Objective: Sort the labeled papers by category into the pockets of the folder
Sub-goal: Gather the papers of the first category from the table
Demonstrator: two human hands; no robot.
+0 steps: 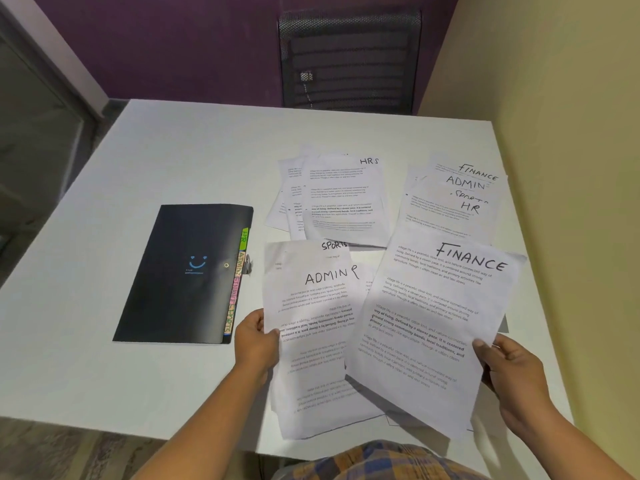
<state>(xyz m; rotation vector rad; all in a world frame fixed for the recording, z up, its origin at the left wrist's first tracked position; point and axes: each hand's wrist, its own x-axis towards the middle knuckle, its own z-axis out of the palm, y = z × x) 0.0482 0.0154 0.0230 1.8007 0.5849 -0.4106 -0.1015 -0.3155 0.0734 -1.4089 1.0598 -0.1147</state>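
Note:
My right hand (510,370) grips the right edge of a sheet headed FINANCE (429,327), held above the table. A small stack topped by a sheet marked ADMIN (311,327) is pinched at its left edge by my left hand (256,341); a SPORTS sheet (334,245) peeks out behind it. The black folder (183,271) lies shut on the table to the left, its coloured tabs (237,282) reading HR, ADMIN, FINANCE and SPORTS along the right edge. Further back lie two loose piles: one topped HRS (343,199), one fanned with FINANCE, ADMIN, SPORTS and HR headings (460,199).
The white table (173,161) meets a yellow wall on the right. A black mesh chair (349,60) stands behind the far edge. The near table edge runs just below my forearms.

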